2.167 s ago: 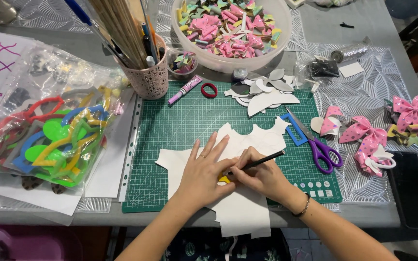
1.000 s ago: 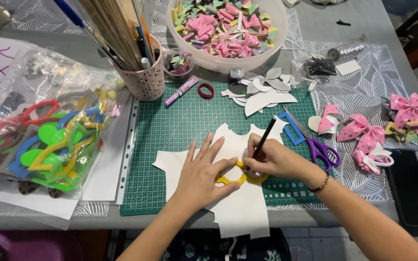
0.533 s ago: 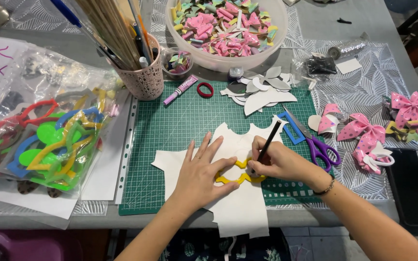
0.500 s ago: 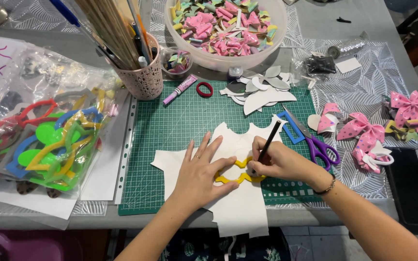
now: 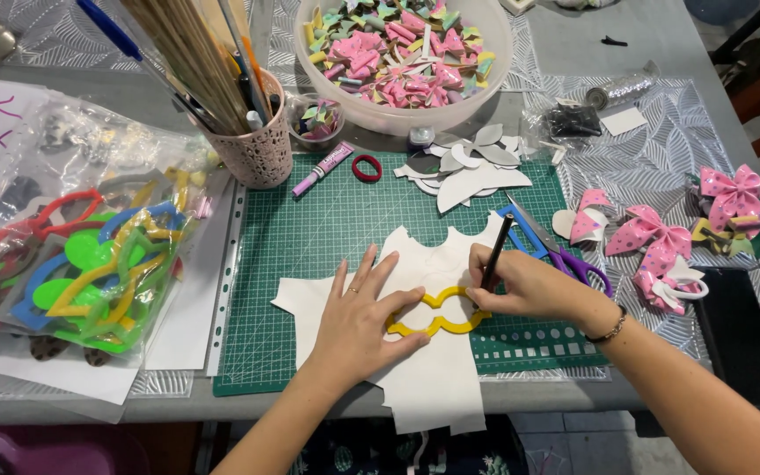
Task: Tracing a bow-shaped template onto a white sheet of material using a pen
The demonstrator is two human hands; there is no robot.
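Observation:
A white sheet (image 5: 433, 387) with cut-out edges lies on the green cutting mat (image 5: 310, 237). A yellow outline template (image 5: 437, 327) rests on the sheet. My left hand (image 5: 362, 321) lies flat with fingers spread and presses on the template's left side. A black pen (image 5: 496, 253) is gripped in my right hand (image 5: 521, 286), its tip down at the template's right edge.
Blue and purple scissors (image 5: 551, 246) lie just right of my right hand. White cut shapes (image 5: 468, 167), a red ring (image 5: 366, 167), a glue tube (image 5: 323, 169), a pink cup of sticks (image 5: 261, 149), a bowl of bows (image 5: 402, 53), a bag of coloured templates (image 5: 81, 264) and pink bows (image 5: 653, 233) surround the mat.
My right hand has carried the pen from the template's lower left round to its right edge, and the pen now stands more upright. My left hand stays pressed on the template.

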